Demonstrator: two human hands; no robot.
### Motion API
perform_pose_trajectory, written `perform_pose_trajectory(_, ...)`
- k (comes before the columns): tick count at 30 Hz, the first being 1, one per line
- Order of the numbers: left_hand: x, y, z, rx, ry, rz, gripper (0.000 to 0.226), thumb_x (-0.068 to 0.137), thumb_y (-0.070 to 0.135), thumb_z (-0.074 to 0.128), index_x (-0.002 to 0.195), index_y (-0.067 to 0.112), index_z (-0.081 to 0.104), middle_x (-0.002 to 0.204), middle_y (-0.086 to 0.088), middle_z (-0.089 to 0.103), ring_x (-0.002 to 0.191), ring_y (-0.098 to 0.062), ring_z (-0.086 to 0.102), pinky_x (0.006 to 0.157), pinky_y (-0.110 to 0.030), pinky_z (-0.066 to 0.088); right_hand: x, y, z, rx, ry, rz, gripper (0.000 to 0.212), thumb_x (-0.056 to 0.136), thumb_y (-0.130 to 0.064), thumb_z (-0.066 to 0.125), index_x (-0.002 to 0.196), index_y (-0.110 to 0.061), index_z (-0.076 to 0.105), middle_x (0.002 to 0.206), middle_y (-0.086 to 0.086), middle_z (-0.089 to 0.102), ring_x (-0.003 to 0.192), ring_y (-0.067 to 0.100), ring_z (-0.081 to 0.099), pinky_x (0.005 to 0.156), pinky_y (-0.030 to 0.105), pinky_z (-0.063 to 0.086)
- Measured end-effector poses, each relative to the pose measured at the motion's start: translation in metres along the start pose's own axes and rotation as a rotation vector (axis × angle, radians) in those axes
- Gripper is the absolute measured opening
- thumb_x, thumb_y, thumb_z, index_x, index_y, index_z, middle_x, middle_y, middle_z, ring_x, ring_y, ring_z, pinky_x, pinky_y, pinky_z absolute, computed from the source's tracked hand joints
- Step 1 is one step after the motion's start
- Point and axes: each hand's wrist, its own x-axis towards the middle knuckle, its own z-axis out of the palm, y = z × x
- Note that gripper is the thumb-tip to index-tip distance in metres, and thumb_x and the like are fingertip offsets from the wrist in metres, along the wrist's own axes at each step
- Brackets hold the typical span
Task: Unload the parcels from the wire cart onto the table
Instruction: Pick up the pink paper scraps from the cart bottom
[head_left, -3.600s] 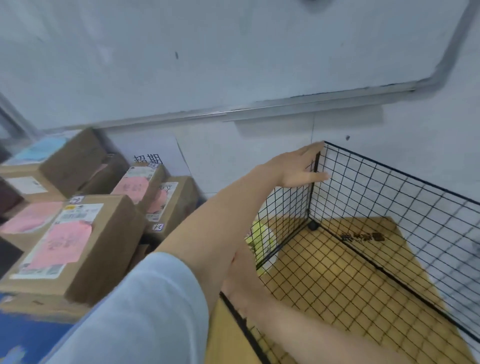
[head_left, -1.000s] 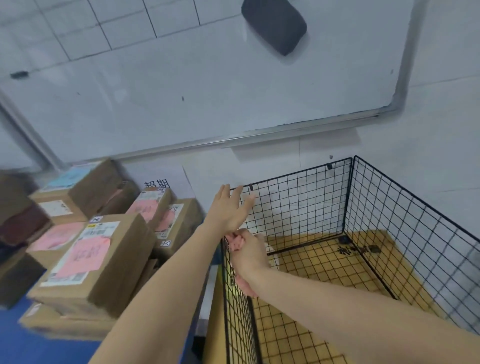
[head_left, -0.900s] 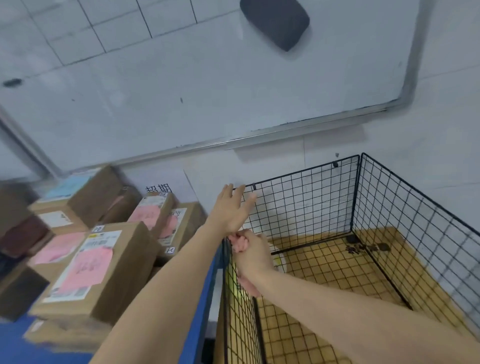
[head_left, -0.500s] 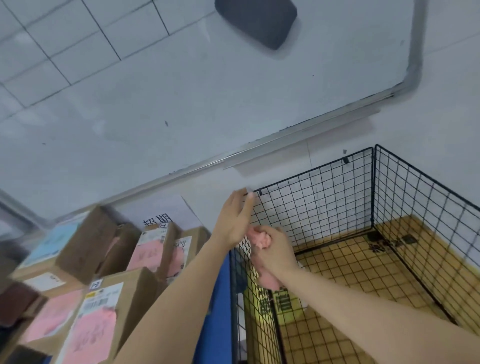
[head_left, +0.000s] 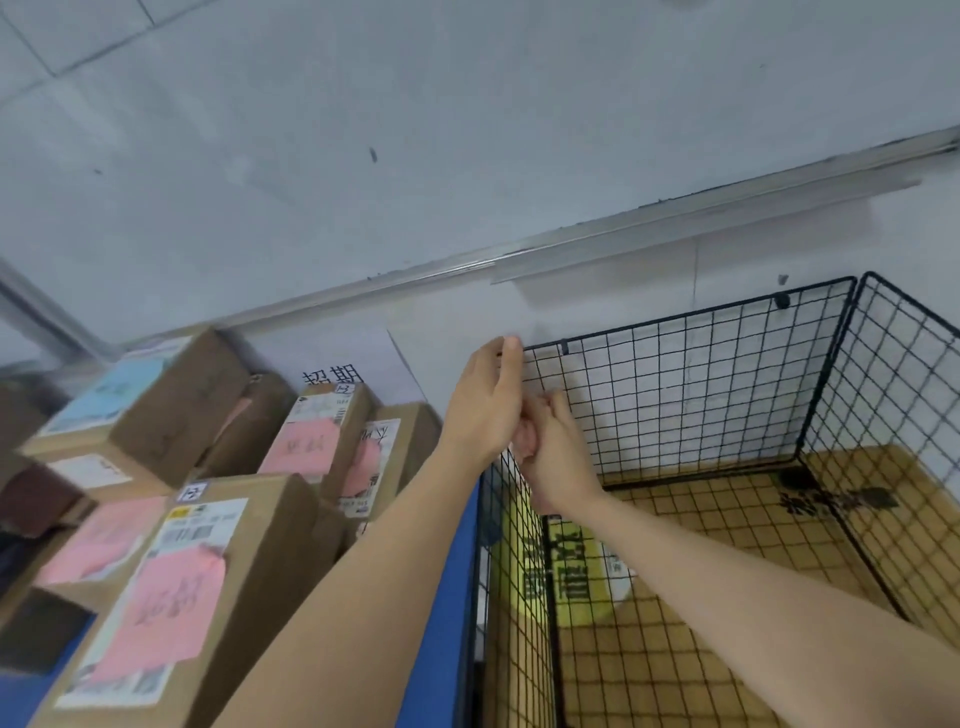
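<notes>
The black wire cart (head_left: 691, 318) stands at the right, and I see no parcel inside it. My left hand (head_left: 485, 402) lies flat against the outside of its near-left top corner, fingers straight and reaching the rim. Touching it from the inside, my right hand (head_left: 553, 452) is closed in a fist around the wire at that same corner. Cardboard parcels with pink labels (head_left: 208, 587) (head_left: 322, 436) and one with a blue label (head_left: 140, 400) are stacked on the blue table (head_left: 452, 597) at the left.
A whiteboard (head_left: 415, 130) with a metal ledge hangs on the wall behind. Through the cart's mesh bottom I see yellow floor tiles and a round yellow floor sticker (head_left: 571, 566). The cart stands against the table's right edge.
Both hands stay at the cart's near-left corner. My view has tilted and moved closer, so the cart and parcels look larger. Earlier my left hand held the far corner.
</notes>
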Motion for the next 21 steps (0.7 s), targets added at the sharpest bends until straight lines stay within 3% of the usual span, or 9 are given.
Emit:
perform_pose_trajectory(3, 0.0, -0.002, 0.002, 0.043, -0.017, 0.007, 0.064, 0.096, 0.057, 0.021, 0.133, 0.012, 0.048, 0.136, -0.004, 0.05, 0.126, -0.017, 0.043, 0.104, -0.029, 0.031, -0.015, 0.027, 0.011, -0.124, -0.083, 0.045, 0.05, 0.072, 0.005, 0.062, 0.114, -0.022, 0.054, 0.111, -0.003, 0.043, 0.099, 0.015, 0.048, 0.082, 0.024, 0.043)
perform_pose_trajectory(6, 0.001, -0.005, 0.002, 0.049, -0.021, 0.007, 0.068, 0.095, 0.06, 0.019, 0.134, 0.011, 0.047, 0.135, -0.004, 0.049, 0.126, -0.018, 0.043, 0.107, -0.034, 0.032, -0.028, 0.05, 0.024, -0.131, -0.147, 0.176, 0.053, 0.075, 0.008, 0.059, 0.12, -0.018, 0.05, 0.114, -0.002, 0.045, 0.103, 0.016, 0.051, 0.082, 0.023, 0.045)
perform_pose_trajectory(10, 0.003, -0.006, 0.004, 0.077, -0.055, 0.038, 0.071, 0.095, 0.061, 0.017, 0.136, 0.008, 0.043, 0.14, -0.005, 0.045, 0.13, -0.02, 0.04, 0.108, -0.033, 0.03, -0.035, 0.077, 0.042, -0.165, -0.206, 0.307, 0.056, 0.078, 0.007, 0.06, 0.126, -0.016, 0.045, 0.129, 0.008, 0.043, 0.107, 0.022, 0.055, 0.086, 0.033, 0.054)
perform_pose_trajectory(16, 0.006, -0.008, 0.004, 0.074, -0.098, 0.02, 0.068, 0.096, 0.059, 0.02, 0.146, 0.015, 0.032, 0.15, 0.0, 0.033, 0.137, -0.014, 0.03, 0.103, -0.023, 0.02, -0.034, 0.089, 0.046, -0.005, -0.188, 0.452, 0.044, 0.083, 0.004, 0.06, 0.12, -0.02, 0.054, 0.122, 0.008, 0.049, 0.098, 0.016, 0.055, 0.083, 0.022, 0.048)
perform_pose_trajectory(21, 0.005, -0.005, 0.002, 0.069, -0.104, -0.003, 0.061, 0.099, 0.052, 0.022, 0.145, 0.014, 0.036, 0.149, -0.002, 0.037, 0.137, -0.015, 0.031, 0.098, -0.018, 0.019, -0.028, 0.061, 0.027, 0.209, -0.112, 0.455, 0.031, 0.088, -0.004, 0.06, 0.116, -0.017, 0.059, 0.112, 0.006, 0.061, 0.098, 0.019, 0.061, 0.079, 0.028, 0.054)
